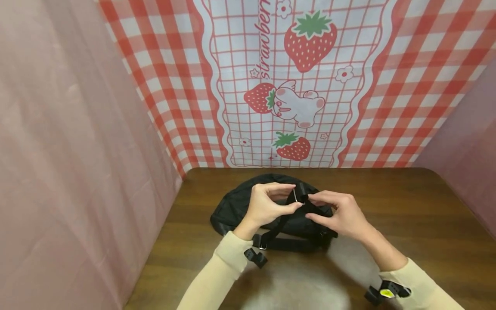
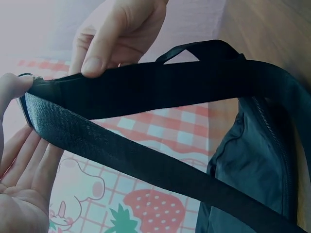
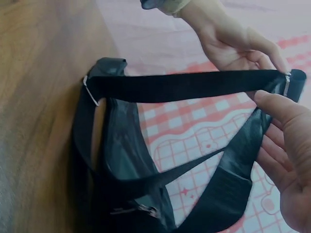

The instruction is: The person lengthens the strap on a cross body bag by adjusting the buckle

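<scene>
A black zippered bag [image 1: 238,202] lies on the wooden table, its wide webbing strap [image 2: 160,87] lifted above it. My left hand [image 1: 263,206] pinches the strap at a thin metal slide buckle [image 3: 287,85], thumb and fingertips at its two ends. Just to the right, my right hand [image 1: 342,213] holds the strap between thumb and fingers, close beside the buckle. The strap folds through the buckle, and two lengths run back toward the bag in the left wrist view. A second metal ring [image 3: 90,91] sits farther along the strap. Both hands partly hide the bag in the head view.
The wooden table [image 1: 407,206] extends to both sides of the bag. Behind it hangs a red-checked cloth [image 1: 174,86] with strawberry prints. A pink curtain [image 1: 77,150] borders the left side, with another pinkish cloth [image 1: 465,120] on the right.
</scene>
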`<state>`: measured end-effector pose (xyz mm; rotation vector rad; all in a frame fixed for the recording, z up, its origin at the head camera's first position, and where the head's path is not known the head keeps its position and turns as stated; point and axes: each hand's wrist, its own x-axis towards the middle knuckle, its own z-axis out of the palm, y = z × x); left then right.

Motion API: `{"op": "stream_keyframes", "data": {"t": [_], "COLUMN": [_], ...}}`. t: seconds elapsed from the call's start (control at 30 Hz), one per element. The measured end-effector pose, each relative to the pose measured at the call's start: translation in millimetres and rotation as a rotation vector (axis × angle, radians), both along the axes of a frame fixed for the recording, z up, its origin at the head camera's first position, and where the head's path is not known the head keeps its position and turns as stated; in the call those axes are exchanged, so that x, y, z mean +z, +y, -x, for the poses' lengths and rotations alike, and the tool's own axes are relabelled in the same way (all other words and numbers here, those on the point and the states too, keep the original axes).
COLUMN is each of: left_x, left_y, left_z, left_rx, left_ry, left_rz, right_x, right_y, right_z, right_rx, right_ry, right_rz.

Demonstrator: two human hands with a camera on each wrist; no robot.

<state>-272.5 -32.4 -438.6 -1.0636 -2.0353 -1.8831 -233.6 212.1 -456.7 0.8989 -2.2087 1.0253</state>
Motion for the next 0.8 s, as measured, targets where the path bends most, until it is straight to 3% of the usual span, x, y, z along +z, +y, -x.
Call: {"op": "stream_keyframes", "data": {"t": [0.2,0.47,0.63,0.8], "left_x": [1.8,0.7,0.2,0.9], "left_y": [-4.4,-1.8,2.1,6.4], "left_z": [2.0,-2.5,-4.1,-5.0], "left_rx": [-0.001,-0.011,-0.012,-0.028], "left_ry": [-0.007,-0.024,-0.027,-0.028], "left_rz": [0.021,0.063,0.043,0.054], "right_x": [6.0,-0.7,-6.9,-10.2], "right_y": [13.9,26.5,19.0,3.3], "right_z": [-1.8,-4.7,-4.0,0.0], "right_rx": [-0.026,-0.008,0.052,0.080], "right_ry": [-0.060,-0.164,-0.163,-0.085], "right_rz": [-0.089,-0.171,-0.096,0.007]}}
